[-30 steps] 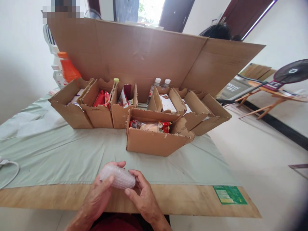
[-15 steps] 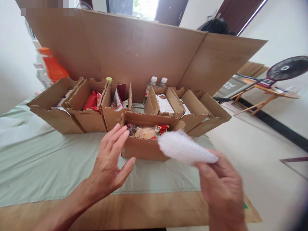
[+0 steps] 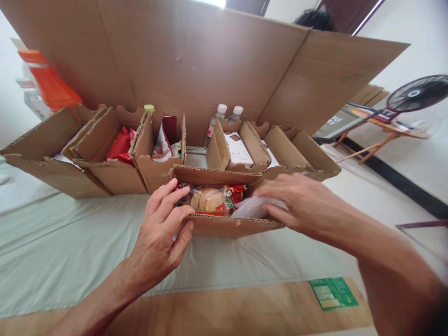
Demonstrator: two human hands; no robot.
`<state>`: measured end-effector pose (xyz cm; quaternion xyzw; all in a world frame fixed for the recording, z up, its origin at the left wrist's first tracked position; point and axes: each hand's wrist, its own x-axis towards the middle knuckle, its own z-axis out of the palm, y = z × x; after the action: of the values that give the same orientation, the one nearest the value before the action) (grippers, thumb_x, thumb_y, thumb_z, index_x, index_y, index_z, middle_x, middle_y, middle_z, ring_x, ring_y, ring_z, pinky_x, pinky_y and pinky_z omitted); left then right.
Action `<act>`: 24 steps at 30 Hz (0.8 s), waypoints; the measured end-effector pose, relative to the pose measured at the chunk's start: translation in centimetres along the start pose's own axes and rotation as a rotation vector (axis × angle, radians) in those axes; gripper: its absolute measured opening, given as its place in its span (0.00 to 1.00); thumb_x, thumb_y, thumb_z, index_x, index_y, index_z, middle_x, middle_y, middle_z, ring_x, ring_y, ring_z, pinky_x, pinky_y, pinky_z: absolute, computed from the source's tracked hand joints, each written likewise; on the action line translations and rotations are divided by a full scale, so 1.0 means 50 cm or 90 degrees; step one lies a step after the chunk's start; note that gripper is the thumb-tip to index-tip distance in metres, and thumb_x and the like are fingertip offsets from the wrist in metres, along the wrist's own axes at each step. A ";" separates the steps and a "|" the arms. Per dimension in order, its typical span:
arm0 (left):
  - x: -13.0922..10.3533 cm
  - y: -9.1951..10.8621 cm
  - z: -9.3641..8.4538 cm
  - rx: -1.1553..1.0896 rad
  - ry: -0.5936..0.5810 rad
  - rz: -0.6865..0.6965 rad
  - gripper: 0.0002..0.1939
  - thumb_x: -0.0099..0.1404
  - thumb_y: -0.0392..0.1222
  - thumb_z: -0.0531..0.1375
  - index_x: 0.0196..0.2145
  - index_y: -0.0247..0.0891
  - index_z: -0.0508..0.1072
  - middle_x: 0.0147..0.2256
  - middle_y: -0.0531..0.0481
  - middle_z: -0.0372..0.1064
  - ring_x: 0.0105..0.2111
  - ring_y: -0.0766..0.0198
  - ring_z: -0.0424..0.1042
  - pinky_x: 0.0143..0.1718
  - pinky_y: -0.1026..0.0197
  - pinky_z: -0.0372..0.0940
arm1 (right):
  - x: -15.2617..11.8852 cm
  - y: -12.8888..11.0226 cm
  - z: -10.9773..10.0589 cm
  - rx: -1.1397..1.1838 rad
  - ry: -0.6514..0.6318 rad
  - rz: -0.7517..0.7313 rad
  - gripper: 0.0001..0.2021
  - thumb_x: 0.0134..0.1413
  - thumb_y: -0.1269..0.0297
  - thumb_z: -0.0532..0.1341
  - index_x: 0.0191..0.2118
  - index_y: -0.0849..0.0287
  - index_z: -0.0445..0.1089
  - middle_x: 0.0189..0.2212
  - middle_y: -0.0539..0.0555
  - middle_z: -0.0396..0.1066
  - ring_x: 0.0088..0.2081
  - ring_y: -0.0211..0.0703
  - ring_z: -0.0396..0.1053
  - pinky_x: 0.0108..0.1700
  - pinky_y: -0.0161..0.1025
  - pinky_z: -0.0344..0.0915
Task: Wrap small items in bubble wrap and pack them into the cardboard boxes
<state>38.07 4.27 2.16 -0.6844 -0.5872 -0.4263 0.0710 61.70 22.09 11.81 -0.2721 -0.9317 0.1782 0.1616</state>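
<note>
Lowered from the air above the front cardboard box (image 3: pixel 231 227) moments ago, the whitish bubble-wrapped bundle (image 3: pixel 252 208) now sits at the right end inside it, as seen on my remote feed. I see the right hand (image 3: pixel 283 196) pinching the bundle between thumb and fingers, slightly blurred, while the left hand (image 3: pixel 166 224) spreads its bent fingers at the near left corner, thumb against the outer wall; how hard they press, I cannot tell. Just beside the bundle lies a crinkled, clear plastic snack pack (image 3: pixel 208 199) with round, pale biscuits and glossy red printing. Raw, corrugated edges rim the box, which stands on a creased, pale green cloth (image 3: pixel 105 242) over a smooth wooden board (image 3: pixel 245 310). By my count, six more open cardboard boxes line up behind, three to the left, among them one with a shiny red packet (image 3: pixel 121 145), and three to the right, one with a white carton (image 3: pixel 238 150). Two clear bottles (image 3: pixel 214 122) with white caps and one orange bottle (image 3: pixel 52 84) stand farther back, before one tall, creased cardboard panel (image 3: pixel 206 60). One flat green sheet (image 3: pixel 333 294) lies on the board.
</note>
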 end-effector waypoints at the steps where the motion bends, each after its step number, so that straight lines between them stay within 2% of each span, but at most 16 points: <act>1: 0.000 0.000 0.001 -0.002 0.000 0.000 0.09 0.69 0.31 0.56 0.44 0.41 0.69 0.59 0.40 0.68 0.68 0.44 0.56 0.63 0.34 0.59 | 0.012 -0.004 0.012 -0.051 -0.044 -0.028 0.08 0.51 0.67 0.71 0.23 0.55 0.75 0.20 0.44 0.72 0.26 0.33 0.65 0.34 0.38 0.57; 3: 0.000 0.001 0.001 -0.005 0.000 0.005 0.09 0.69 0.30 0.57 0.44 0.40 0.69 0.59 0.39 0.68 0.68 0.44 0.56 0.63 0.33 0.59 | 0.031 -0.015 0.031 -0.209 -0.139 -0.059 0.09 0.53 0.73 0.67 0.23 0.56 0.75 0.21 0.47 0.73 0.27 0.37 0.68 0.34 0.39 0.57; 5: -0.001 0.002 0.000 -0.004 -0.003 0.013 0.10 0.68 0.28 0.57 0.44 0.39 0.69 0.59 0.38 0.68 0.67 0.44 0.56 0.63 0.33 0.58 | 0.043 -0.028 0.040 -0.367 -0.230 -0.043 0.09 0.52 0.76 0.65 0.26 0.57 0.77 0.24 0.51 0.77 0.30 0.42 0.72 0.33 0.40 0.56; 7: 0.000 0.002 -0.001 -0.004 -0.003 0.019 0.10 0.68 0.28 0.57 0.44 0.38 0.69 0.58 0.38 0.68 0.67 0.44 0.56 0.64 0.33 0.58 | 0.050 -0.042 0.040 -0.457 -0.299 -0.015 0.09 0.53 0.76 0.64 0.26 0.57 0.78 0.25 0.54 0.79 0.30 0.45 0.74 0.31 0.40 0.53; 10: 0.001 0.002 -0.001 -0.006 -0.005 0.019 0.09 0.68 0.27 0.57 0.44 0.38 0.69 0.58 0.37 0.68 0.68 0.44 0.56 0.64 0.33 0.57 | 0.062 -0.061 0.036 -0.482 -0.361 -0.010 0.11 0.53 0.78 0.62 0.25 0.58 0.77 0.25 0.56 0.79 0.28 0.44 0.74 0.28 0.40 0.49; 13: 0.000 0.000 0.001 -0.006 -0.006 0.019 0.09 0.69 0.28 0.57 0.44 0.39 0.68 0.59 0.38 0.67 0.68 0.44 0.56 0.65 0.33 0.57 | 0.078 -0.073 0.044 -0.472 -0.390 -0.003 0.11 0.53 0.78 0.61 0.25 0.59 0.77 0.24 0.56 0.78 0.25 0.43 0.72 0.26 0.39 0.47; 18: 0.001 -0.004 0.004 0.000 -0.002 0.024 0.09 0.69 0.28 0.57 0.44 0.39 0.68 0.59 0.38 0.67 0.68 0.45 0.56 0.65 0.34 0.56 | 0.088 -0.044 0.063 -0.366 -0.438 0.016 0.09 0.53 0.74 0.63 0.26 0.56 0.78 0.25 0.53 0.78 0.27 0.43 0.73 0.26 0.36 0.52; 20: 0.003 -0.005 0.005 0.001 -0.002 0.029 0.09 0.68 0.28 0.57 0.44 0.39 0.68 0.59 0.39 0.68 0.68 0.45 0.56 0.66 0.35 0.54 | 0.074 -0.025 0.050 -0.301 -0.379 -0.024 0.08 0.54 0.72 0.64 0.33 0.53 0.80 0.30 0.50 0.80 0.32 0.45 0.76 0.31 0.37 0.59; 21: 0.003 -0.005 0.006 0.001 0.000 0.030 0.10 0.68 0.29 0.57 0.44 0.39 0.69 0.59 0.39 0.67 0.68 0.46 0.55 0.67 0.36 0.54 | 0.060 -0.019 0.037 -0.265 -0.313 -0.052 0.08 0.56 0.69 0.64 0.37 0.51 0.80 0.34 0.50 0.81 0.35 0.47 0.77 0.34 0.38 0.63; 24: -0.007 -0.005 0.007 -0.016 0.035 -0.003 0.20 0.68 0.31 0.59 0.56 0.40 0.67 0.67 0.38 0.56 0.70 0.47 0.52 0.68 0.39 0.52 | -0.010 -0.015 -0.011 -0.177 -0.005 -0.075 0.11 0.61 0.60 0.63 0.47 0.50 0.79 0.44 0.50 0.81 0.46 0.49 0.76 0.48 0.44 0.68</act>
<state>38.07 4.30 1.62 -0.6719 -0.5812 -0.4526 0.0771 62.00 21.35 12.47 -0.2358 -0.9624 0.0391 0.1289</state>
